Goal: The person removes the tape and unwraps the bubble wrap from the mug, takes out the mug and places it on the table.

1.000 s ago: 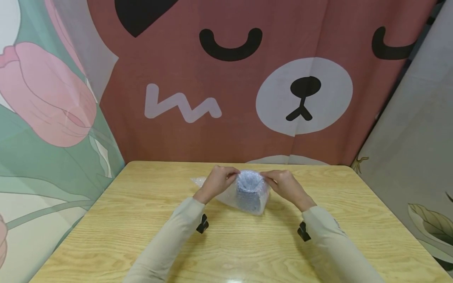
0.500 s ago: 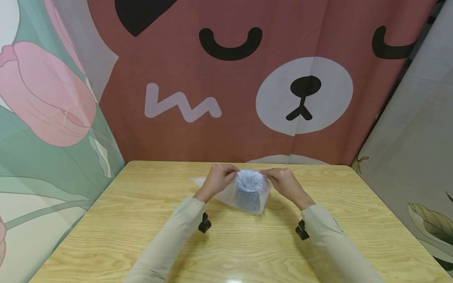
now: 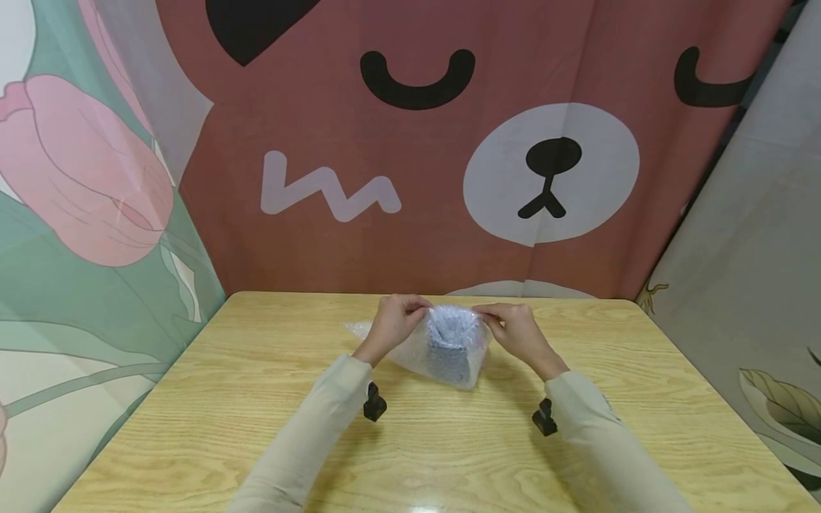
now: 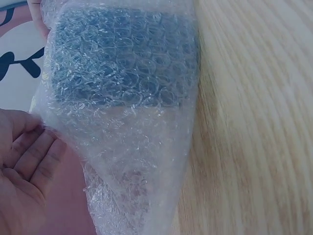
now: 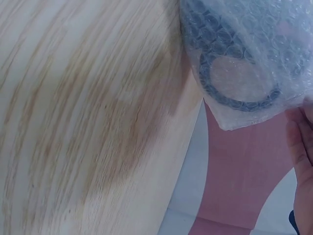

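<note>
A blue-grey mug (image 3: 447, 363) stands on the table inside a sheet of bubble wrap (image 3: 410, 354). Its looped handle (image 5: 211, 87) shows through the wrap in the right wrist view. My left hand (image 3: 393, 324) pinches the wrap's upper edge on the left of the mug, thumb against fingers. On the other side, my right hand (image 3: 521, 333) pinches the upper edge between thumb and fingertips. Bubble wrap bunches over the mug's mouth, so the inside is hidden. A loose tail of wrap (image 4: 132, 196) trails off to the left.
The wooden table (image 3: 410, 456) carries the wrapped mug near its far edge. Behind it hangs a curtain (image 3: 333, 256) with a bear print, and patterned cloths flank both sides. Small black devices (image 3: 375, 402) hang beneath both wrists.
Both hands keep their pinch and have risen very slightly with the wrap's upper edge. The mug stays in place.
</note>
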`<state>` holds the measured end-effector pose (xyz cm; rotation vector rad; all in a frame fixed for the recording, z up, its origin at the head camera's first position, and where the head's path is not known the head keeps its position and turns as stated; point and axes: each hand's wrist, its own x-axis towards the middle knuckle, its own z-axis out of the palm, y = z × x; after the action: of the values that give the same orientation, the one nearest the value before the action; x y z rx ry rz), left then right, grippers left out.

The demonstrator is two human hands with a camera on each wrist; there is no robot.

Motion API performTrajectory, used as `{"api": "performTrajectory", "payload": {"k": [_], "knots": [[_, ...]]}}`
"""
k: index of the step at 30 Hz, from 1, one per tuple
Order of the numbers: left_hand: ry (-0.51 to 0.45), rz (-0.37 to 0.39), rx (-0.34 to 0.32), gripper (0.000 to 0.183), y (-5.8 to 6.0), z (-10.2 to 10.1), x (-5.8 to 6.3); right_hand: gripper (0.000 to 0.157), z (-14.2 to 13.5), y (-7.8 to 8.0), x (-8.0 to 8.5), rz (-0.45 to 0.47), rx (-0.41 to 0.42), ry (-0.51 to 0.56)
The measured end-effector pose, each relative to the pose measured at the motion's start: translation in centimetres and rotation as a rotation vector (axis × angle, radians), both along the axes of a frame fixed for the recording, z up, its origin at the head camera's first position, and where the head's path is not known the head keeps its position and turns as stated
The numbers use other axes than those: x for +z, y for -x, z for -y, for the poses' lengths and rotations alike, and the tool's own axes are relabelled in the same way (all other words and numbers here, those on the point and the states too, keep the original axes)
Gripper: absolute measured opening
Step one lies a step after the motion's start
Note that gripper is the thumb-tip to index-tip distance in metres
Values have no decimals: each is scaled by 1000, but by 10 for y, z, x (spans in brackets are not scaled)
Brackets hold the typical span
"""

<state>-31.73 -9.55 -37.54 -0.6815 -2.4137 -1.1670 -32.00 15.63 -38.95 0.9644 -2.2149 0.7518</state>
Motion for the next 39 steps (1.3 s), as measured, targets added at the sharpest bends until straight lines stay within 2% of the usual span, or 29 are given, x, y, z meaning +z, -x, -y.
{"api": "performTrajectory", "payload": {"k": [14,22,27,31,34,39], "knots": [[-127,142,54,11,1,-3,2,14,2,3,-4,126,-65,142],[-148,159,79,11,2,-3,3,13,3,3,-3,164,-79,185],[-41,57,5,13,2,0,0,16,-2,5,-3,137,-32,130],[121,-74,-53,21,1,3,-1,23,-5,6,-3,-5,13,39],[260,-201,-82,25,0,2,0,29,-6,7,-1,-111,68,-23],[411,-380,-115,26,-1,-2,3,34,-4,6,1,-209,130,-145]]}}
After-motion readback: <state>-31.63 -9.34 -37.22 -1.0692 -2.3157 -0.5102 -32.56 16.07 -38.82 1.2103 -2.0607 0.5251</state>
